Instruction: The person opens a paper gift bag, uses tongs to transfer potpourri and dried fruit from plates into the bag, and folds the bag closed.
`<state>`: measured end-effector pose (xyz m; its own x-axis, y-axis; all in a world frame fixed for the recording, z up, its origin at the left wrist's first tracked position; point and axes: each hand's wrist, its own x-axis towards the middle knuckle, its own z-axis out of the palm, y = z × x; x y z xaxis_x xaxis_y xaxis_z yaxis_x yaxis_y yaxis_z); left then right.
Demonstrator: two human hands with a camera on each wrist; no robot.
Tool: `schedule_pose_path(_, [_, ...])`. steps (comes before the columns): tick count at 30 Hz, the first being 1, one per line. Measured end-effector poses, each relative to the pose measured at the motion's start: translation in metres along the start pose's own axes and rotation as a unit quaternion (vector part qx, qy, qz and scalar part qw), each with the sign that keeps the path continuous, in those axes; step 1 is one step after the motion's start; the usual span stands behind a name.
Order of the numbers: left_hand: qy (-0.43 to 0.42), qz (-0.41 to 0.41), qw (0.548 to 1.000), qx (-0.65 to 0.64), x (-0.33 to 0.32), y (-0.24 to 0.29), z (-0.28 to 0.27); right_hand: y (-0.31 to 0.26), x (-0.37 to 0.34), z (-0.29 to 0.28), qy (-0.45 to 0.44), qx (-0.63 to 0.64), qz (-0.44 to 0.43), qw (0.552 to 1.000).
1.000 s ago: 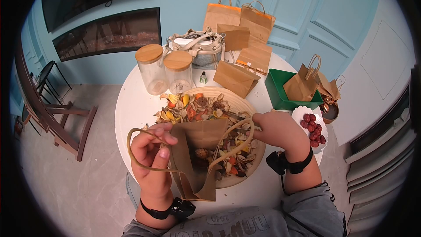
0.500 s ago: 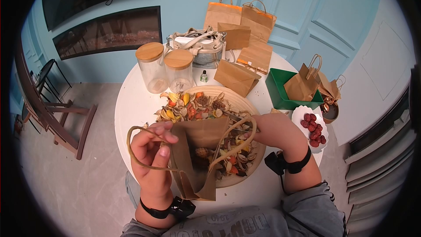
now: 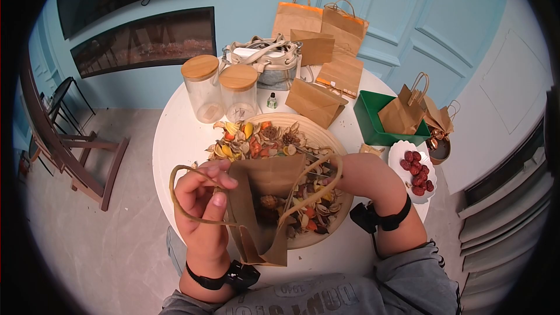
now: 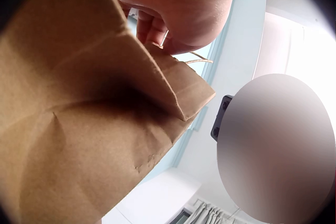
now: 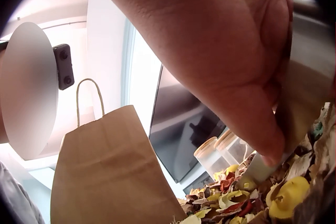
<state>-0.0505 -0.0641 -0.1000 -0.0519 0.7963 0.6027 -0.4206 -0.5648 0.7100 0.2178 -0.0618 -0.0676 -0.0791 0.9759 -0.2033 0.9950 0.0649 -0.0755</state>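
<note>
My left hand point(image 3: 201, 210) pinches the rim of an upright brown paper bag point(image 3: 268, 178), one of whose rope handles loops round the fingers. The bag's mouth gapes upward, and a pinecone-like piece point(image 3: 269, 202) shows inside it. Beyond and beside the bag, a round pale basket point(image 3: 315, 128) holds potpourri point(image 3: 256, 143) of dried petals, cones and yellow and orange pieces. My right hand point(image 5: 226, 61) grips a shiny metal scoop point(image 5: 310, 61), its lower edge down among the potpourri. In the head view the bag's other handle crosses in front of the right fingers.
Two glass jars point(image 3: 201, 96) with wooden lids, a small green bottle point(image 3: 272, 101) and a handbag point(image 3: 271, 70) stand behind the basket. More paper bags point(image 3: 315, 102) lie at the back. A green box point(image 3: 367, 119) and a white plate point(image 3: 399, 184) of red dates are at the right.
My right hand has lowered and turned inward over the potpourri, its fingers now more hidden behind the bag handle. The left hand and the bag stay in place.
</note>
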Motion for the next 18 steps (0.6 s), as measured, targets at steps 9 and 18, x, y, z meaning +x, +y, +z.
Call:
schedule_pose_path(9, [-0.006, 0.005, 1.0, 0.005, 0.0008, 0.0003, -0.0006, -0.0045, 0.0002, -0.0023, -0.01, -0.007, 0.001, 1.0])
schedule_pose_path(18, [-0.006, 0.005, 1.0, 0.005, 0.0011, 0.0005, 0.0001, -0.0065, -0.0006, -0.0024, -0.01, -0.011, 0.0, 1.0])
